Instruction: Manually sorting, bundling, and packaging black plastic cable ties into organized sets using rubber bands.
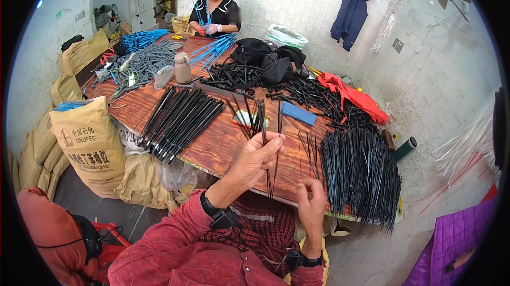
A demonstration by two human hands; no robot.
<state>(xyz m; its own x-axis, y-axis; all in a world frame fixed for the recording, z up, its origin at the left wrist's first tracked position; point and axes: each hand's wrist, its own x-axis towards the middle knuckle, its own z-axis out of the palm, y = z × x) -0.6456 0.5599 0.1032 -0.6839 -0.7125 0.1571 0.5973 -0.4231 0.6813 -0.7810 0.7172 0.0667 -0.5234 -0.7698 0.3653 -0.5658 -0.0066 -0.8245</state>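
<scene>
My left hand (pixel 258 159) is raised over the front of the table, closed round several thin black rods (pixel 260 113) with thicker sleeve-like upper ends. They fan out above my fingers, and their thin ends hang below. Beside it on the right, lower down, my right hand (pixel 312 200) has its fingers curled in. A few thin black strands show just above its fingertips; whether it grips one I cannot tell. Close to this hand lies a big heap of thin black rods (pixel 361 174). Left of my left hand lies a row of black rods with thicker ends (pixel 183 118).
A blue block (pixel 298 113) and a small tray (pixel 241 118) lie behind my hands. Black parts (pixel 303 92) and a red cloth (pixel 353 97) are farther back. Across the wooden table (pixel 215 145), a person (pixel 215 12) handles blue rods. Sacks (pixel 87 148) stand at the left.
</scene>
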